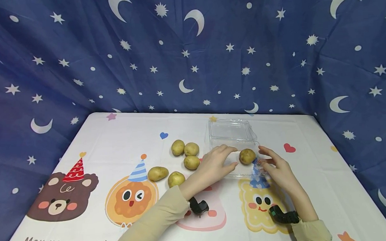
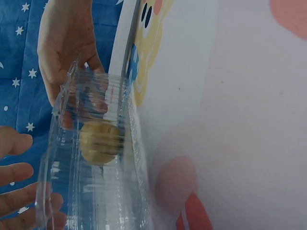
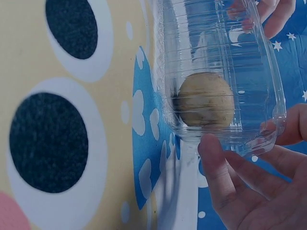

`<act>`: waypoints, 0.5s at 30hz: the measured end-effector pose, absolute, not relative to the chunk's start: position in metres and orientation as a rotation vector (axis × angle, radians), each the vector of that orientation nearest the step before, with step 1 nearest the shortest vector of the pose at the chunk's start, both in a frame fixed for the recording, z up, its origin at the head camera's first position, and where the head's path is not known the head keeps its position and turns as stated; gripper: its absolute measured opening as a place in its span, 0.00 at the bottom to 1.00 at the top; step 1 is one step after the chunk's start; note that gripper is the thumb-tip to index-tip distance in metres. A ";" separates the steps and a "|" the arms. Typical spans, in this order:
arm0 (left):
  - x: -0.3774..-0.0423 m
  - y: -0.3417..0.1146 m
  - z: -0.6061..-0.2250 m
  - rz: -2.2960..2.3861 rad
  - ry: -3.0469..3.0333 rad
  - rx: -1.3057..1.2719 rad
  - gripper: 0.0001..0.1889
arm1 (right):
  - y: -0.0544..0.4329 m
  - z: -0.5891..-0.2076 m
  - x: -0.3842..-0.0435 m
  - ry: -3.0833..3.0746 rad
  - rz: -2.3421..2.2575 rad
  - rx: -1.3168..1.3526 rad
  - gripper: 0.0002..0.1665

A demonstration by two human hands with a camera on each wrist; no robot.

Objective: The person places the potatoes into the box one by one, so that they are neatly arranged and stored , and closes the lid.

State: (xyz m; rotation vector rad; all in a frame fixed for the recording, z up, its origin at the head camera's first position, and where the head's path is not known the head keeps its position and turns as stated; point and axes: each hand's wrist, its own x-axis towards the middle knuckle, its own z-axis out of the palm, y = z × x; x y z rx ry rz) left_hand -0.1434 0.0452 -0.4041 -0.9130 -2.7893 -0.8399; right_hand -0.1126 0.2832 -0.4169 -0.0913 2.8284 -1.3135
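A clear plastic clamshell box (image 1: 236, 172) stands on the table with its lid (image 1: 230, 130) folded back. One potato (image 1: 247, 156) lies in its right end; the box wall partly blurs the same potato (image 3: 206, 100) in the right wrist view. My left hand (image 1: 218, 160) is at the left part of the box, fingers spread and holding nothing. At the right end, my right hand (image 1: 279, 170) has its thumb by the outer wall and its fingers loosely bent around the corner. Whether they press the plastic I cannot tell.
Left of the box lie several loose potatoes, among them a rear one (image 1: 178, 147) and a front one (image 1: 176, 179) beside my left forearm. A white printed tablecloth (image 1: 117, 137) covers the table. Behind it hangs a blue star-patterned curtain (image 1: 215, 34).
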 end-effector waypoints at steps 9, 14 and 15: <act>-0.139 0.029 -0.400 -0.896 -2.765 -0.830 0.21 | 0.284 -0.417 -0.112 2.823 -1.341 -0.115 0.31; -0.139 0.018 -0.400 -0.932 -2.745 -0.804 0.20 | 0.284 -0.417 -0.112 2.835 -1.308 -0.113 0.32; -0.138 0.016 -0.400 -0.942 -2.741 -0.798 0.20 | 0.284 -0.417 -0.112 2.833 -1.308 -0.114 0.32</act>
